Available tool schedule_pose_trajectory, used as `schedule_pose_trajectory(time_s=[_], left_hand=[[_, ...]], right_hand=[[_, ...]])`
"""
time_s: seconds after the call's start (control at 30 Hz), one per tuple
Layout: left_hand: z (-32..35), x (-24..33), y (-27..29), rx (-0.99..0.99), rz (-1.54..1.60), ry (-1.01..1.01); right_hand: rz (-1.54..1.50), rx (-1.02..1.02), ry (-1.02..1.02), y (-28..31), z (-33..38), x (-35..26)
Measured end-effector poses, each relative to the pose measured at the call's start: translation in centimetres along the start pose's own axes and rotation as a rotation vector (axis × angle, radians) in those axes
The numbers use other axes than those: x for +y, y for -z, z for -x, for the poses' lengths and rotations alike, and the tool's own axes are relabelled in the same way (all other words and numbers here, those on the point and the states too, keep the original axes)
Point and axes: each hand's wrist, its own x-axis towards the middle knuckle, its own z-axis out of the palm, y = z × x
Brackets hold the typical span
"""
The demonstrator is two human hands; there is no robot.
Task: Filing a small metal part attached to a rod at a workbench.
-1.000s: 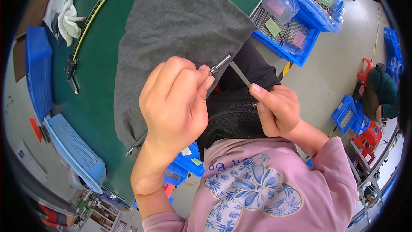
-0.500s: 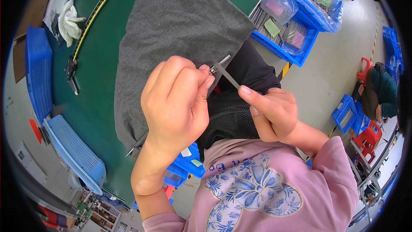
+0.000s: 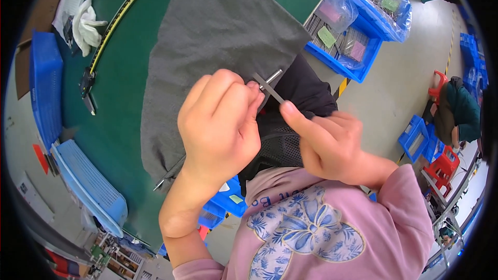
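My left hand [image 3: 220, 119] is closed around a slim shiny metal rod [image 3: 274, 76], whose end sticks out past the fingertips. A metal tip [image 3: 160, 183] near my left forearm lines up with it, but the hand hides the stretch between. My right hand [image 3: 329, 140], slightly blurred, grips a flat narrow grey file [image 3: 272, 91] with the index finger stretched along it. Just beyond my left fingertips, the file crosses the rod at an angle. Beneath both hands a grey cloth [image 3: 207, 31] covers part of the table edge and my lap.
On the green table [image 3: 122, 119] lie a digital caliper [image 3: 87, 85] and a white glove [image 3: 85, 26]. Blue baskets [image 3: 93, 176] line the left side. At the right, blue bins [image 3: 358, 67] hold metal rods and bagged parts. Another person [image 3: 461, 109] is farther right.
The file has slid up and left across the rod, and my right hand has moved left with it. My left hand has shifted slightly right, still gripping the rod.
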Motion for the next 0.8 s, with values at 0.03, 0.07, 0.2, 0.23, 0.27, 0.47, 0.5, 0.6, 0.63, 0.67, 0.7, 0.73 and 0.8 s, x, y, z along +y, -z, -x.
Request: schedule_pose_trajectory(time_s=[0.03, 0.07, 0.2, 0.23, 0.27, 0.47, 0.5, 0.6, 0.63, 0.67, 0.7, 0.73, 0.8], left_hand=[[-0.2, -0.1, 0.0, -0.013, 0.001, -0.022], [-0.2, 0.1, -0.3, -0.032, 0.000, -0.042], [0.0, 0.1, -0.2, 0.005, -0.013, -0.023], [0.2, -0.1, -0.1, 0.006, -0.010, -0.021], [0.2, -0.1, -0.2, 0.014, -0.002, -0.021], [-0.2, 0.9, 0.4, -0.024, -0.093, -0.032], [-0.1, 1.0, 0.6, -0.020, -0.101, -0.044], [-0.1, 1.2, 1.4, -0.071, -0.095, 0.045], [-0.2, 1.6, 1.8, -0.080, -0.034, 0.129], [-0.3, 1.8, 2.2, -0.088, 0.027, 0.217], [-0.4, 2.1, 2.6, -0.071, 0.019, 0.213], [-0.5, 2.5, 2.9, -0.070, 0.145, 0.321], [-0.7, 3.1, 3.7, -0.046, 0.272, 0.433]], right_hand=[[0.001, -0.030, -0.033, 0.2, 0.7, 0.2], [0.001, -0.028, -0.032, 0.1, 0.2, 0.5], [0.016, 0.155, 0.055, -1.6, -2.3, 0.3], [0.052, 0.127, 0.081, -1.3, -1.4, 0.4], [0.096, 0.097, 0.112, -0.6, -0.3, 0.7], [-0.254, 0.287, -0.175, -0.3, 1.5, 2.8], [-0.275, 0.311, -0.221, -0.4, 0.3, 2.7], [-0.338, 0.405, -0.335, -1.6, -3.6, 3.6], [-0.406, 0.426, -0.355, -2.4, -4.2, 4.2], [-0.410, 0.428, -0.336, -2.7, -4.4, 4.4], [-0.434, 0.445, -0.358, -2.8, -4.7, 4.6], [-0.455, 0.461, -0.382, -2.9, -4.9, 4.8], [-0.467, 0.461, -0.332, -2.8, -5.3, 4.6]])
